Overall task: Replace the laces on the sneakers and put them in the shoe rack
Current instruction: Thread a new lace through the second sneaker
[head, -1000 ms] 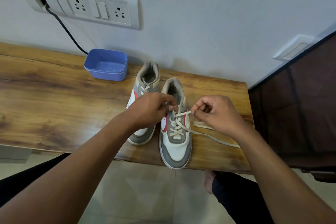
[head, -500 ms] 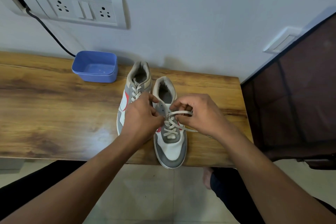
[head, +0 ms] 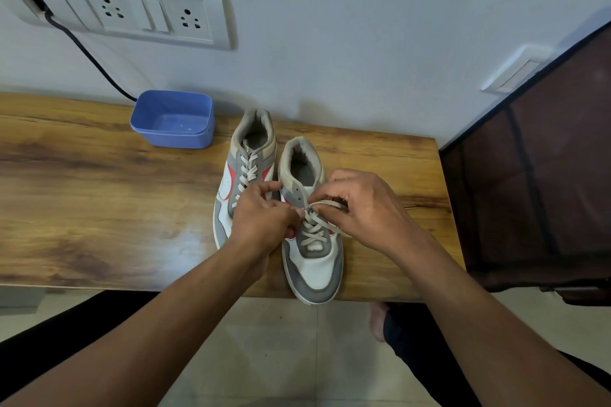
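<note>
My left hand point(head: 261, 218) and right hand point(head: 367, 211) meet over the beige flat shoelace point(head: 312, 225), both curled. The right pinches a loop of it just above the top crossing, and the left's fingertips close on it from the other side. The lace is threaded partway up the grey, white and red right-side sneaker point(head: 314, 266), which lies directly under both hands; its upper eyelets are bare. There are two sneakers side by side, nearly touching. The matching left-side sneaker point(head: 246, 155) is laced along the stretch I can see, and my left wrist covers its front. Both point their toes toward me and their heels toward the wall, long axes running across the wooden table point(head: 99, 192) from back to front. The right-side one's toe reaches the near edge. One blue plastic tub point(head: 172, 119) sits behind them to the left, near the wall.
</note>
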Demonstrator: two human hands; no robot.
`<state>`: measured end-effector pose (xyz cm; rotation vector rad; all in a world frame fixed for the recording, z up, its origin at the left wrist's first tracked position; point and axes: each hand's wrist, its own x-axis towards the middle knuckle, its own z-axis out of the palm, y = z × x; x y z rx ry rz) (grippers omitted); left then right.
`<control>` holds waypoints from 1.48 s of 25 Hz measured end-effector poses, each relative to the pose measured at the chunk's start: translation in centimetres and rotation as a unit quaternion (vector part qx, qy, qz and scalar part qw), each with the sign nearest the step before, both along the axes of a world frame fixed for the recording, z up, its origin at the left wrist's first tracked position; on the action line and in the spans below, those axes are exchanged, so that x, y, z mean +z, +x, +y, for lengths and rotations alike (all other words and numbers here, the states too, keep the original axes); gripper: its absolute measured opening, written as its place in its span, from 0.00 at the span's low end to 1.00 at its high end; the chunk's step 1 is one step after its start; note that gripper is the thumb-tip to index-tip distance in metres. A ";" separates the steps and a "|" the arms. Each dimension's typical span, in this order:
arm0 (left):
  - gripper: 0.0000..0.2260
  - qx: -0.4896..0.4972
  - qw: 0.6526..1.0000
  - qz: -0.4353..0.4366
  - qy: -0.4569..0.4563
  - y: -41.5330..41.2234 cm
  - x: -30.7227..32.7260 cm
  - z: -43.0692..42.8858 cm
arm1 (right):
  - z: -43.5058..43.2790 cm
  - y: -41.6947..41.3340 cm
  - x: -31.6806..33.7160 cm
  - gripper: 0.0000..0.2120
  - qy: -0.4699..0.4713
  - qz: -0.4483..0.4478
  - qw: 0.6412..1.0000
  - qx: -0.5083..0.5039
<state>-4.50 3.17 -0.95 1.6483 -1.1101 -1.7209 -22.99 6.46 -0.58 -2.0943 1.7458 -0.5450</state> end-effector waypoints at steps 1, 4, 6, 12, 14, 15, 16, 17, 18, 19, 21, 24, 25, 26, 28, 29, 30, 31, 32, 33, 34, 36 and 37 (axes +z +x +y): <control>0.24 0.016 0.999 0.037 0.019 0.0 -0.1 0.1 | 0.0 0.0 -0.1 0.05 0.003 -0.011 1.000 -0.004; 0.20 0.029 0.999 0.039 -0.016 -0.2 -0.4 0.7 | 0.1 0.3 -0.6 0.02 0.040 -0.080 0.995 -0.045; 0.17 0.014 0.998 0.001 -0.065 -0.2 -0.4 0.9 | 0.2 0.3 -0.7 0.04 0.073 -0.117 0.986 -0.093; 0.17 -0.101 0.946 -0.164 -0.262 0.6 -1.6 -0.1 | 0.1 -0.2 -0.7 0.07 0.131 -0.206 0.953 -0.178; 0.20 -0.183 0.897 -0.195 -0.351 0.9 -1.6 -0.9 | 0.1 -0.1 -0.4 0.05 0.139 -0.210 0.950 -0.183; 0.20 -0.230 0.865 -0.209 -0.394 1.1 -1.7 -1.3 | 0.1 -0.1 -0.2 0.05 0.138 -0.203 0.953 -0.177; 0.19 -0.267 0.835 -0.225 -0.425 1.2 -1.7 -1.7 | 0.1 -0.2 0.0 0.05 0.134 -0.187 0.959 -0.166; 0.17 -0.287 0.815 -0.240 -0.443 1.2 -1.8 -2.0 | 0.2 -0.2 0.1 0.06 0.132 -0.169 0.964 -0.155; 0.15 -0.290 0.807 -0.248 -0.451 1.3 -2.0 -2.3 | 0.2 -0.2 0.4 0.07 0.131 -0.162 0.967 -0.148; 0.14 -0.285 0.808 -0.247 -0.453 1.3 -2.2 -2.6 | 0.3 -0.1 0.7 0.08 0.128 -0.174 0.966 -0.144; 0.13 -0.269 0.820 -0.225 -0.453 1.2 -2.5 -2.9 | 0.8 0.0 1.2 0.10 0.106 -0.200 0.966 -0.129; 0.17 -0.267 0.815 -0.223 -0.463 1.1 -2.9 -3.3 | 1.4 0.5 1.8 0.10 0.097 -0.201 0.969 -0.110; 0.17 -0.269 0.812 -0.229 -0.464 1.0 -2.9 -3.5 | 1.4 0.5 2.0 0.10 0.100 -0.193 0.970 -0.110; 0.16 -0.273 0.810 -0.233 -0.464 1.0 -3.0 -3.5 | 1.5 0.5 2.2 0.11 0.102 -0.178 0.973 -0.107; 0.14 -0.288 0.796 -0.249 -0.470 1.0 -2.6 -3.6 | 1.8 0.4 2.6 0.12 0.109 -0.164 0.976 -0.094; 0.14 -0.303 0.778 -0.264 -0.483 1.2 -2.4 -3.5 | 2.0 0.4 3.0 0.13 0.115 -0.165 0.975 -0.091; 0.15 -0.319 0.757 -0.277 -0.498 1.4 -2.3 -3.3 | 2.2 0.3 3.5 0.14 0.124 -0.161 0.975 -0.092; 0.18 -0.334 0.740 -0.286 -0.509 1.6 -2.3 -3.0 | 2.3 0.1 3.9 0.14 0.135 -0.152 0.975 -0.095; 0.20 -0.339 0.730 -0.292 -0.516 1.8 -2.2 -2.7 | 2.3 -0.1 4.3 0.14 0.142 -0.143 0.974 -0.102; 0.22 -0.336 0.727 -0.295 -0.521 1.9 -2.2 -2.5 | 2.2 -0.4 4.6 0.15 0.144 -0.141 0.973 -0.111; 0.22 -0.328 0.725 -0.298 -0.527 1.9 -2.3 -2.3 | 2.1 -0.7 4.7 0.15 0.142 -0.145 0.972 -0.120; 0.20 -0.312 0.728 -0.303 -0.529 1.5 -2.6 -2.4 | 1.6 -1.1 4.7 0.16 0.138 -0.162 0.968 -0.134; 0.19 -0.310 0.730 -0.306 -0.527 1.3 -2.7 -2.4 | 1.4 -1.1 4.6 0.15 0.141 -0.171 0.965 -0.138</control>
